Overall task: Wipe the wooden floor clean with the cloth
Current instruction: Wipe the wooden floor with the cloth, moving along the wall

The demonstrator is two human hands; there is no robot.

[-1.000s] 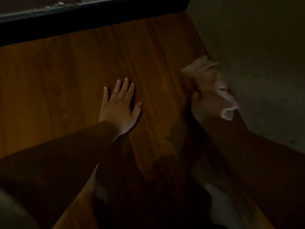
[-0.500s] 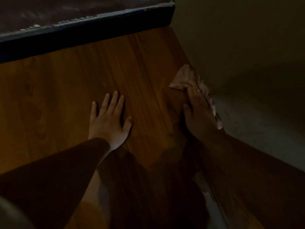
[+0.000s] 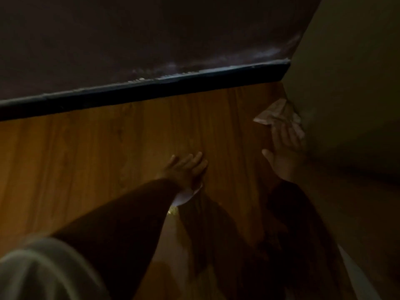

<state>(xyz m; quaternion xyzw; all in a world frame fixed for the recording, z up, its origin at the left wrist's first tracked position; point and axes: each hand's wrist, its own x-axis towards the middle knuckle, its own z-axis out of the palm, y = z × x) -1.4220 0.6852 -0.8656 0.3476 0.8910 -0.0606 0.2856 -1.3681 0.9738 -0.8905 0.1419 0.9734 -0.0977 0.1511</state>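
Cloth: pale, crumpled, lying on the wooden floor in the far right corner, pushed against the foot of the right-hand wall. One pointed flap sticks out to the left over the boards.

Right hand: laid flat on the near part of the cloth, fingers straight, thumb out to the left; pressing, not gripping. Its outer edge runs along the wall.

Left hand: well apart from the cloth, to its left, fingers extended and slightly spread. Contact with the floor: cannot tell, frame blurred. It holds nothing. A pale cuff shows at the wrist below a dark sleeve.

Obstructions: the right-hand wall and a dark skirting board meet just beyond the cloth and close off the corner. Above the skirting, a dark wall with pale scuffs along its lower edge.

Bottom left: blurred pale fabric, very near the camera.
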